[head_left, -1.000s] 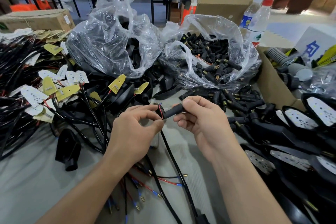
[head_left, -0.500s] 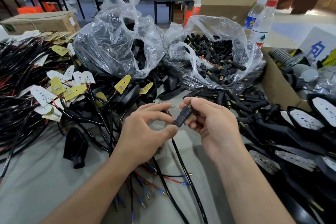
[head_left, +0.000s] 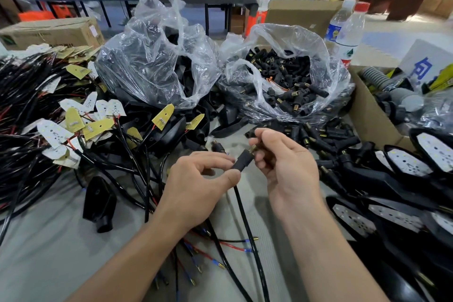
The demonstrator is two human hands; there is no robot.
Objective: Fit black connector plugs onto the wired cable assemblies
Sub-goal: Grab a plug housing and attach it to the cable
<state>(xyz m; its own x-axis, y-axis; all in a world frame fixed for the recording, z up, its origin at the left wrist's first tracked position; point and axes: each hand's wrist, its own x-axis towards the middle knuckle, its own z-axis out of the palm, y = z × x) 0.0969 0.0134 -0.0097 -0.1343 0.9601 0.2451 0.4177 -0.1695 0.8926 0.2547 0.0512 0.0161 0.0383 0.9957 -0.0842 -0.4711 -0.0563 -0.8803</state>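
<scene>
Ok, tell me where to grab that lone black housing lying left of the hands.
Take the black housing by its round neck, coming from the near side: the neck points toward the person and looks narrow enough to pinch, while the body is broad and flat. The left hand is nearer, though it now pinches the connector plug.

I see the cable pile [head_left: 24, 105] lying left on the table [head_left: 36, 265]. At the far middle, the plug bag [head_left: 282, 81] sits right of the other bag [head_left: 157, 68]. A cardboard box [head_left: 367, 115] lies farther right, with bottles [head_left: 348, 32] behind it.
</scene>
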